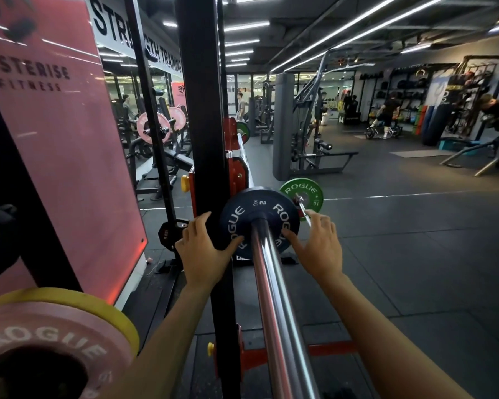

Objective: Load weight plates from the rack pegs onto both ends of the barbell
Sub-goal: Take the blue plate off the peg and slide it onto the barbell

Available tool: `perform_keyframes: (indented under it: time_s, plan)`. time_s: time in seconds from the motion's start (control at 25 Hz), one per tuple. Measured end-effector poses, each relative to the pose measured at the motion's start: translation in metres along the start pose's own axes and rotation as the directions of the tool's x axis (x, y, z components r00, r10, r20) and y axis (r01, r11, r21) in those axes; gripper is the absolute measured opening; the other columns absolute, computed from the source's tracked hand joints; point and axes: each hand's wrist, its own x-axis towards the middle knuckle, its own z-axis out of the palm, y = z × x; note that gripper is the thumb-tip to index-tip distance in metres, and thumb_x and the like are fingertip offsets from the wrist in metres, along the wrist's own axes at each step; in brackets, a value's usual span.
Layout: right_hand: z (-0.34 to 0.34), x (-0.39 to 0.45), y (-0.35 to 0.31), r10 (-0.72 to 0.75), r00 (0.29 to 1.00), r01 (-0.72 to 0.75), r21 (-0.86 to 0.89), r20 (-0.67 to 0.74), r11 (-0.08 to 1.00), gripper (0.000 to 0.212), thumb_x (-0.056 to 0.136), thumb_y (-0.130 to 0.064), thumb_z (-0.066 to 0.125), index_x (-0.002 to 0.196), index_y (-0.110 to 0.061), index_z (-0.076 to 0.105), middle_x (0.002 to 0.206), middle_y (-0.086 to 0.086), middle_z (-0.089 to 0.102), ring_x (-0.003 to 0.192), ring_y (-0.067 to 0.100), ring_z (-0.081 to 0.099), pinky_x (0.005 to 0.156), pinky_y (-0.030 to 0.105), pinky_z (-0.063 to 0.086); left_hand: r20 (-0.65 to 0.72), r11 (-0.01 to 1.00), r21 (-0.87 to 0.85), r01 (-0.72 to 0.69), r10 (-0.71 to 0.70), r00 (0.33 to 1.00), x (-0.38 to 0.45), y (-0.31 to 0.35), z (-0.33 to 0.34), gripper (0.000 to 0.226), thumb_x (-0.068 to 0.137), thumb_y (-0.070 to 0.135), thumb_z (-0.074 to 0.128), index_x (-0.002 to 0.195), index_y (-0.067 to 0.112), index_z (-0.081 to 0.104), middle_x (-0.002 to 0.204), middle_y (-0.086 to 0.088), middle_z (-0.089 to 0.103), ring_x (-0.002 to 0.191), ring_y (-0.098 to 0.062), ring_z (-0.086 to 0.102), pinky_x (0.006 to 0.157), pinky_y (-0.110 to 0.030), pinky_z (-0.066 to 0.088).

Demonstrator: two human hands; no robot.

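Pink plate (41,341) sitting nearest, lower left; chrome barbell sleeve (274,283) is running away centre.
Left hand (202,246) and right hand (317,249), fingers spread, are pressing the dark 2 kg plate (242,214) along the sleeve; it looks light, rigid and smooth, best held at its rim.

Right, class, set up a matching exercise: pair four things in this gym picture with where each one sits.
Things:
1 dark blue plate
2 green plate
3 pink plate
4 yellow plate

Places:
A directly behind the pink plate
B between both hands, on the barbell
C bottom left corner, nearest the camera
D beyond the blue plate, to its right

Pairs: 1-B, 2-D, 3-C, 4-A
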Motion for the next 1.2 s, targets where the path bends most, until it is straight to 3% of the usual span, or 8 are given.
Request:
perform_keyframes:
  time_s: [0.4,0.68,0.84,1.2]
  plan:
    - [-0.086,-0.088,-0.016,-0.119,0.992,0.121,-0.066,0.033,0.990,0.061,0.092,-0.059,0.049,0.137,-0.017,0.048,0.132,0.008,0.054,0.124,0.024,0.045,0.093,0.040,0.047,-0.003,0.994,0.022,-0.109,0.109,0.994,-0.081,0.054,-0.080,0.055,0.084,0.059,0.053,0.128,0.027,0.054,0.127,0.004,0.054,0.119,-0.019,0.046,0.097,-0.050,0.041]
    - [-0.161,-0.185,-0.026,-0.139,0.990,0.139,0.002,0.038,0.990,0.059,0.093,-0.057,0.048,0.136,-0.017,0.050,0.130,0.008,0.056,0.121,0.027,0.045,0.090,0.044,0.049,0.082,0.985,0.107,-0.134,0.126,0.989,-0.186,0.093,-0.148,0.056,0.088,0.058,0.039,0.128,0.024,0.056,0.128,0.002,0.057,0.119,-0.024,0.049,0.097,-0.044,0.034]
    - [-0.197,-0.239,-0.031,-0.141,0.989,0.141,0.010,0.054,0.990,0.057,0.092,-0.052,0.054,0.134,-0.014,0.052,0.127,0.011,0.058,0.118,0.031,0.048,0.088,0.045,0.050,0.103,0.967,0.203,-0.154,0.135,0.985,-0.242,0.113,-0.185,0.056,0.090,0.056,0.037,0.128,0.021,0.057,0.127,0.000,0.058,0.120,-0.025,0.049,0.096,-0.048,0.036]
    - [-0.245,-0.290,-0.065,-0.168,0.986,0.168,-0.014,0.002,0.986,0.049,0.092,-0.043,0.056,0.130,-0.012,0.056,0.122,0.011,0.062,0.113,0.031,0.051,0.083,0.047,0.052,0.144,0.948,0.237,-0.212,0.181,0.973,-0.276,0.138,-0.234,0.058,0.091,0.057,0.032,0.130,0.021,0.055,0.130,-0.002,0.056,0.121,-0.027,0.048,0.097,-0.050,0.037]
